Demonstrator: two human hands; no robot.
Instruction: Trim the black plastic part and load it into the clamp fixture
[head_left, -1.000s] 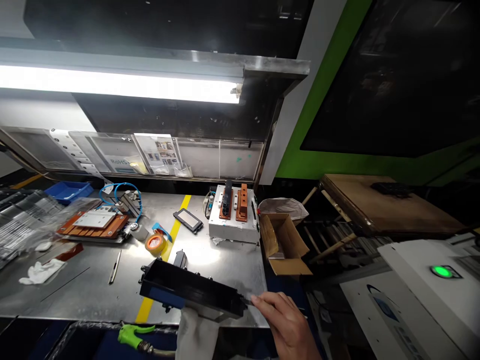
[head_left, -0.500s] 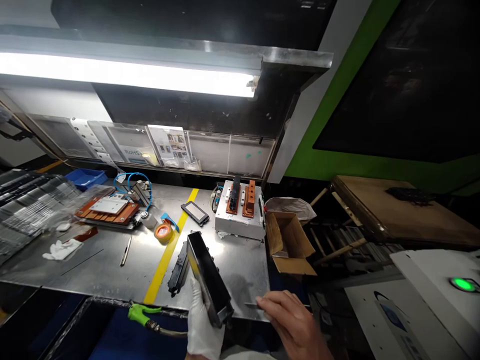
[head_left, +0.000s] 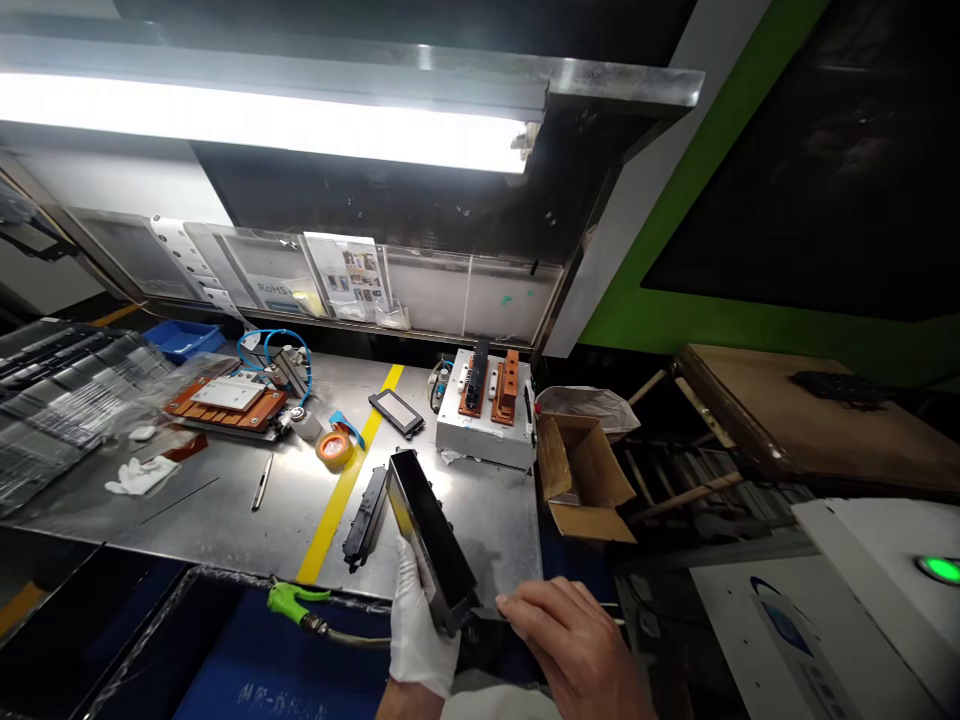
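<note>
My gloved left hand wrapped around near end of black tray, tray slanting away above fingers. My bare right hand pinching thin blade, tip touching tray's near corner.

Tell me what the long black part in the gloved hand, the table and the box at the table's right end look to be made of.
Long black part: probably moulded plastic, glossy; light glints along its flat face.
Table: sheet metal, likely stainless steel, brushed; it mirrors the lamp in a dull glare.
Box: brown cardboard, matte, with its flaps folded open.
</note>
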